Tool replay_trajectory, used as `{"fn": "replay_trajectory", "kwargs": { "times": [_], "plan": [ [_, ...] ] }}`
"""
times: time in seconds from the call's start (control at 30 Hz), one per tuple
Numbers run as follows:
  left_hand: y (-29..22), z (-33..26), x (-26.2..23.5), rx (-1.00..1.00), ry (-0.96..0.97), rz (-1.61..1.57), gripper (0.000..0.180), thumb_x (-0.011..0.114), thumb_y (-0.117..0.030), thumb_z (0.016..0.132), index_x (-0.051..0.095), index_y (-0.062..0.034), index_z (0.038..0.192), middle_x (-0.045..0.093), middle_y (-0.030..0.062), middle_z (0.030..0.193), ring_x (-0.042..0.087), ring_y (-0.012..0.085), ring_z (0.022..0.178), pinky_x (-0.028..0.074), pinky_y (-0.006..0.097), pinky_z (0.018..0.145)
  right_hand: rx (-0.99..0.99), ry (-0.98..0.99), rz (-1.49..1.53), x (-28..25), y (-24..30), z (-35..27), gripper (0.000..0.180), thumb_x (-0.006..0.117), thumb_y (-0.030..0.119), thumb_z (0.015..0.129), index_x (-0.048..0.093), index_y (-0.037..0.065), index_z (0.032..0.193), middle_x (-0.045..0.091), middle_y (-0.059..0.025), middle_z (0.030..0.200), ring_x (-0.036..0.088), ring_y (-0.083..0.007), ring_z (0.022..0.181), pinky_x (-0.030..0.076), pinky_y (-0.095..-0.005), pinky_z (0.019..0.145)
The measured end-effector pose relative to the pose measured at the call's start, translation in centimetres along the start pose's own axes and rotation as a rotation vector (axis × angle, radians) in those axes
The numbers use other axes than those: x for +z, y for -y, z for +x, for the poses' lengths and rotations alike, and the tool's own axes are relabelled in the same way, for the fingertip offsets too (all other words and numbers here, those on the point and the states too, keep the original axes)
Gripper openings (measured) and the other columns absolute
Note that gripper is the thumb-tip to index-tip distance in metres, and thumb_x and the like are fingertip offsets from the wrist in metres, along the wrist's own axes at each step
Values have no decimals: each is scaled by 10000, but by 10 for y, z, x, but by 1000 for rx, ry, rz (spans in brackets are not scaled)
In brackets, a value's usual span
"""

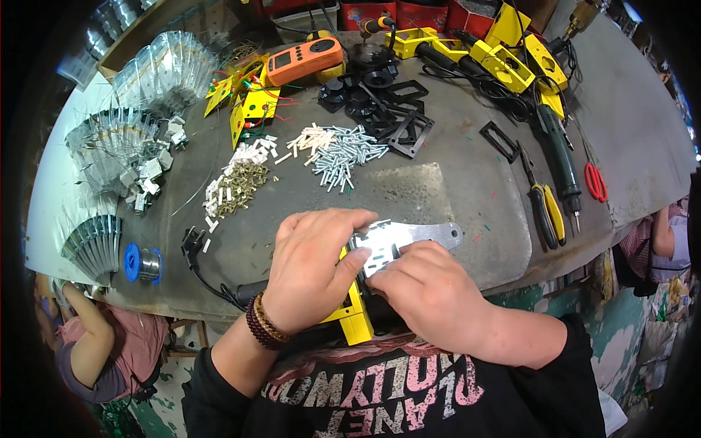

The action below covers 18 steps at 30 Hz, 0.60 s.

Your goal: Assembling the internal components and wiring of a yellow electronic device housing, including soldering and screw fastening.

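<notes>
At the table's near edge, my left hand is closed round a yellow housing, its thumb pressing a shiny slotted metal plate. My right hand has its fingers bent and pinched at the plate's near right edge. A rounded tongue of metal with a hole at its tip reaches right from the slotted part. My fingers hide most of the joint between plate and housing. From the housing's left runs a black cord with a plug.
Piles of screws, brass-coloured fittings and white pieces lie beyond my hands. Black frames and an orange meter sit farther back. Pliers, an electric screwdriver and red-handled scissors lie right; a solder spool stands left.
</notes>
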<state>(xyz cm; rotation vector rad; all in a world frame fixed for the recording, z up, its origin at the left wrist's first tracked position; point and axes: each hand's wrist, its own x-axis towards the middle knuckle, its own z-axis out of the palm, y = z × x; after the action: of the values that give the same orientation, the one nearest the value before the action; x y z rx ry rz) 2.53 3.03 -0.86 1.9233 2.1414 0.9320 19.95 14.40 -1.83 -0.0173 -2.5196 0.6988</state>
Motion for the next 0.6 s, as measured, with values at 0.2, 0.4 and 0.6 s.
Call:
{"fn": "replay_trajectory", "kwargs": {
  "times": [0.2, 0.4, 0.6],
  "plan": [
    [2, -1, 1, -9, -9, 0, 358, 673, -128, 869, 625, -81, 1220, 692, 49, 1056, 629, 265, 1031, 400, 406, 968, -28, -4, 51, 3, -1, 2, 160, 622, 47, 784, 618, 25, 943, 629, -104, 895, 597, -299, 865, 478, -412, 837],
    [3, -1, 1, -2, -11, -13, 356, 685, -168, 865, 637, -83, 1208, 693, 56, 1064, 632, 274, 1022, 404, 408, 970, -26, -18, 150, 2, -4, 3, 147, 621, 13, 797, 601, 27, 942, 609, -100, 858, 587, -310, 837, 478, -410, 808],
    [3, -2, 1, 0, -15, -14, 370, 717, -165, 837, 652, -78, 1191, 696, 59, 1055, 638, 272, 1020, 412, 406, 965, 32, 44, 154, -3, -1, 8, 275, 717, -54, 721, 651, 58, 964, 616, -95, 818, 622, -311, 802, 524, -421, 842]
  ]
}}
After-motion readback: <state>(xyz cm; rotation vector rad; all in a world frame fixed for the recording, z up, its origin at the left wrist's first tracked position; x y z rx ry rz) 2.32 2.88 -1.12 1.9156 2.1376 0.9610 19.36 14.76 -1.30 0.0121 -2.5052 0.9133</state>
